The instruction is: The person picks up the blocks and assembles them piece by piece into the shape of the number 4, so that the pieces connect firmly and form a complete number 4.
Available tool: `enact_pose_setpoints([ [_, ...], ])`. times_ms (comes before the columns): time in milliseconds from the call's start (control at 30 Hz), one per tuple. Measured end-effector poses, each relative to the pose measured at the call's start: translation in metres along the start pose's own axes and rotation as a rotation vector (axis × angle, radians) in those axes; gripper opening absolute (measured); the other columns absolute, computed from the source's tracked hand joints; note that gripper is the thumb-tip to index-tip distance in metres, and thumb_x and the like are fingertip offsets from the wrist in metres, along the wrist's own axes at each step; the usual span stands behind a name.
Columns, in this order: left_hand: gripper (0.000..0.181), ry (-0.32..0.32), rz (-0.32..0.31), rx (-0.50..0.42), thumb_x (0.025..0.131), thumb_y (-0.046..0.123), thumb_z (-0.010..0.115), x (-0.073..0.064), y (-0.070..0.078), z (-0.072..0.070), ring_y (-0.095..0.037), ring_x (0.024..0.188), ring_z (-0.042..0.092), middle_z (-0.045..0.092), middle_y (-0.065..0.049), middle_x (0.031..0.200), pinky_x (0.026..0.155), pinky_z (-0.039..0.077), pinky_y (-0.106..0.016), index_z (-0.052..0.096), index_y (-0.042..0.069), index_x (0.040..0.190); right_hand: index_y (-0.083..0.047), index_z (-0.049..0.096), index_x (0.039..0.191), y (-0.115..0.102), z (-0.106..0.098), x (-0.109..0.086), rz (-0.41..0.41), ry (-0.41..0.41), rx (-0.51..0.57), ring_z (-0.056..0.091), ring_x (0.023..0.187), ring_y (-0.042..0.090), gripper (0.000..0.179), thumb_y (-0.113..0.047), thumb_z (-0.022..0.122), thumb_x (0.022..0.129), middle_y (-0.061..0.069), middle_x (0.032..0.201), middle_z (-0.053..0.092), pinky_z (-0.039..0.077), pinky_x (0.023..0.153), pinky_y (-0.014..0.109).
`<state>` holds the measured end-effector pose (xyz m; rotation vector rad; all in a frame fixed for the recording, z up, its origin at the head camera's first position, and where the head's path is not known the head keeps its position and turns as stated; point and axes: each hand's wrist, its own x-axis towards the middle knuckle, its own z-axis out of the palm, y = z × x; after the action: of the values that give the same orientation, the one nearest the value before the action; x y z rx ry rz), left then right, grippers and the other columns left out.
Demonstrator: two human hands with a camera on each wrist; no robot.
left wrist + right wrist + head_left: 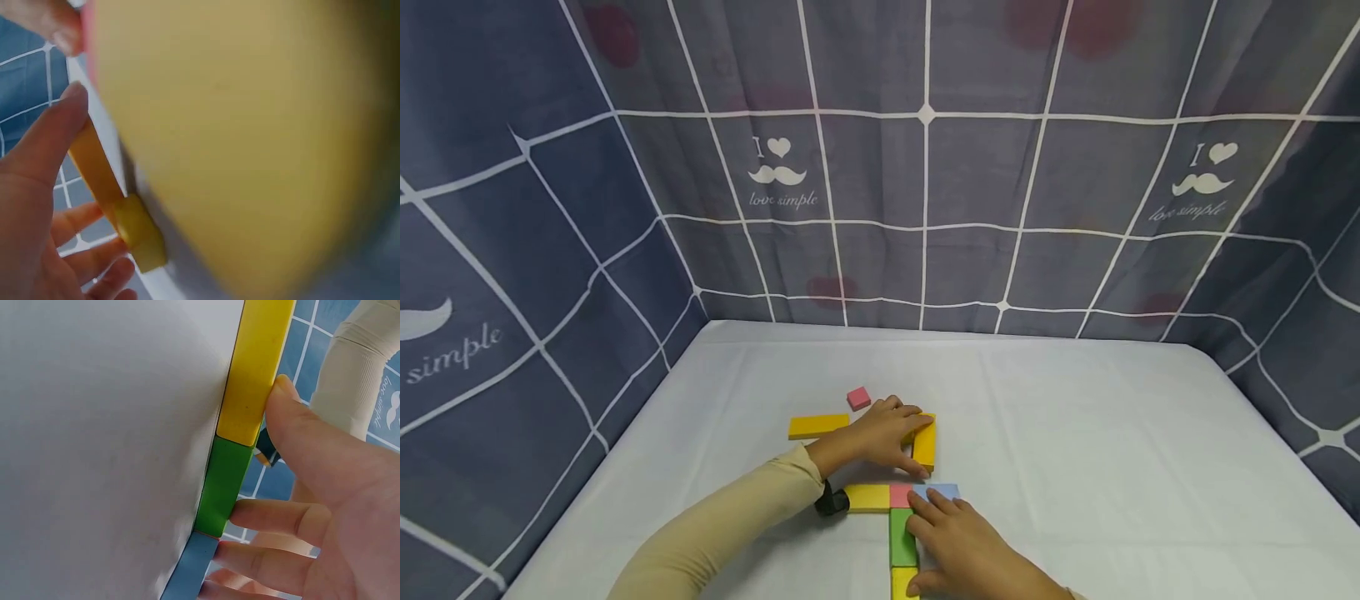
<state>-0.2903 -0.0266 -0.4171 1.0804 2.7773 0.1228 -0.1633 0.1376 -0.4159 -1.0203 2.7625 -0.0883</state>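
Note:
My left hand point(876, 435) pinches an orange-yellow block point(925, 446), thumb at the near end and fingers toward the far end. A second yellow block point(144, 234) meets its far end, partly under the fingers. Closer in, a row joins a yellow block point(868, 498), a pink block point(899, 496) and a blue block point(944, 490). Below the pink one a green block point(902, 537) and another yellow block point(255, 375) run in line toward me. My right hand point(966, 542) rests along this line, fingertips on the blue and green blocks, thumb against the yellow.
A small pink block point(858, 398) and a long yellow block point(817, 427) lie loose beyond my left forearm. A black wrist strap point(832, 500) hangs close by the row's left end. Dark checked curtains point(880, 167) wall in the white table point(1112, 450).

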Motion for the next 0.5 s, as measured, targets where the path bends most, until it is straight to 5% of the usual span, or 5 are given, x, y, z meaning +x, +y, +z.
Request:
enact_pose_setpoints([
  [233, 0.089, 0.001, -0.048, 0.071, 0.07, 0.068, 0.067, -0.011, -0.011, 0.005, -0.018, 0.117, 0.042, 0.046, 0.0, 0.144, 0.1, 0.039, -0.033, 0.042, 0.023, 0.143, -0.021, 0.059, 0.105, 0.0, 0.001, 0.001, 0.001, 0.018, -0.015, 0.051, 0.126, 0.03, 0.056, -0.066, 0.062, 0.072, 0.005, 0.14, 0.052, 0.049, 0.092, 0.05],
  [500, 0.089, 0.007, -0.116, -0.001, 0.071, 0.066, 0.068, -0.028, -0.026, 0.009, -0.03, 0.132, 0.038, 0.043, -0.007, 0.146, 0.113, 0.029, -0.048, 0.043, 0.018, 0.142, -0.019, 0.057, 0.098, 0.0, 0.003, -0.003, -0.024, 0.094, -0.027, 0.054, 0.122, 0.032, 0.055, -0.067, 0.063, 0.071, 0.008, 0.137, 0.054, 0.05, 0.089, 0.048],
])
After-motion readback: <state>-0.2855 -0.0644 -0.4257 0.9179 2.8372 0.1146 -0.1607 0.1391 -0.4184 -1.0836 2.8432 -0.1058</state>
